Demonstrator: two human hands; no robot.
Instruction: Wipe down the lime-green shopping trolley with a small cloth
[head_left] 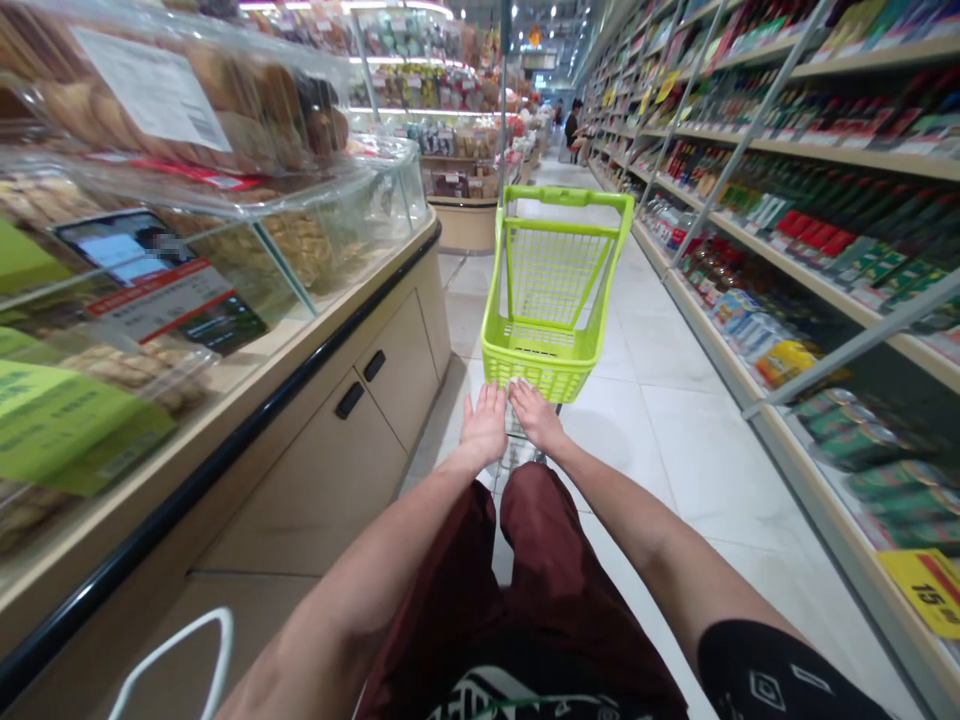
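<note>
Feed from the head camera, logged at my remote station. The left hand (484, 428) and right hand (535, 416) lay side by side, both open, fingers spread apart and clamped on nothing. Their fingertips met the near end of a lime-green shopping cart (551, 368); this flat-palmed placement looked suited to pressing the cart along rather than gripping it. The raised cart handle (566, 197) stood at the far end, beyond both hands. The cart sat ahead of the person's dark maroon shorts (525, 560) on the tiled aisle floor (660, 400), between a glass bakery display case (337, 235) and long product shelves (780, 170). Its position near the middle of the aisle seemed to keep it apart from both. A yellow price tag (921, 590) was fixed at the lower shelf edge, close to the view's right side. Far down the aisle, a seated person (574, 130) was well apart from the cart.
</note>
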